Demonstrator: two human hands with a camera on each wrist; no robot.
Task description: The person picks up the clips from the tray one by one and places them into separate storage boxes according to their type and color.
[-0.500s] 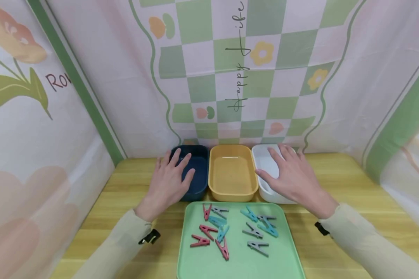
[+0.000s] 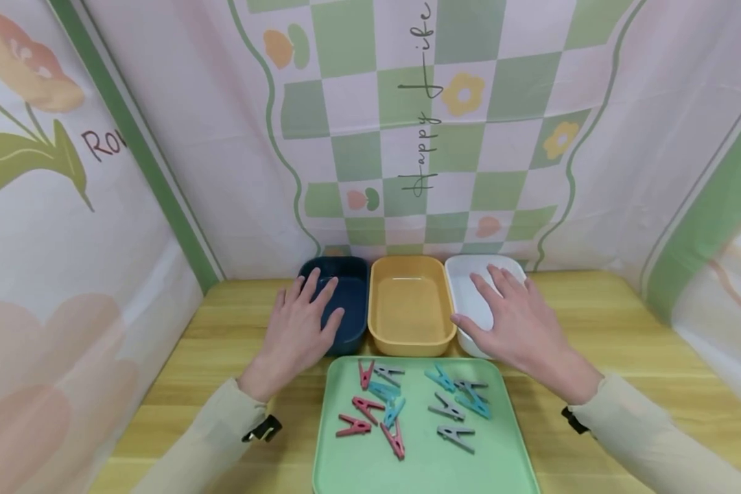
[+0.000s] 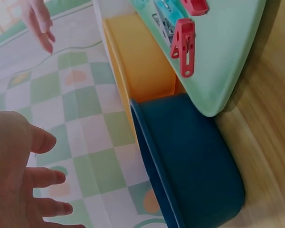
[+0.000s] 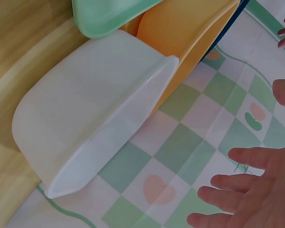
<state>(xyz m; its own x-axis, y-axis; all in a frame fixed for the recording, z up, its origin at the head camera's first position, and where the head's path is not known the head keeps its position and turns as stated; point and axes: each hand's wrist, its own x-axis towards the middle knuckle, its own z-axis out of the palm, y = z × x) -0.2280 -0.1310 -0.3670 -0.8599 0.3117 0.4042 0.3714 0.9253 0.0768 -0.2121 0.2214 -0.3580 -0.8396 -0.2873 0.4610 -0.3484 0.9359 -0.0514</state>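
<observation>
My left hand (image 2: 296, 329) is spread over the dark blue bin (image 2: 353, 302), its fingers straight and holding nothing. Over the white bin (image 2: 463, 291) my right hand (image 2: 521, 326) also has its fingers spread, with nothing in it. In both wrist views the hands show apart from the bins, above the rims. Between these two bins stands a yellow bin (image 2: 410, 305). Nearer to me, a light green tray (image 2: 426, 473) carries several red clothespins (image 2: 353, 426), blue clothespins (image 2: 440, 378) and grey clothespins (image 2: 447, 407), loosely scattered.
The three bins stand side by side on a wooden table (image 2: 185, 384), against a printed curtain (image 2: 401, 151) at the back. More curtain (image 2: 37, 261) hangs along the left side and the right. The tray's far edge lies close to the bins.
Both hands have drawn back slightly toward me, the right one more, so more of the white bin's far end shows. The bins, tray and clothespins have stayed in place.
</observation>
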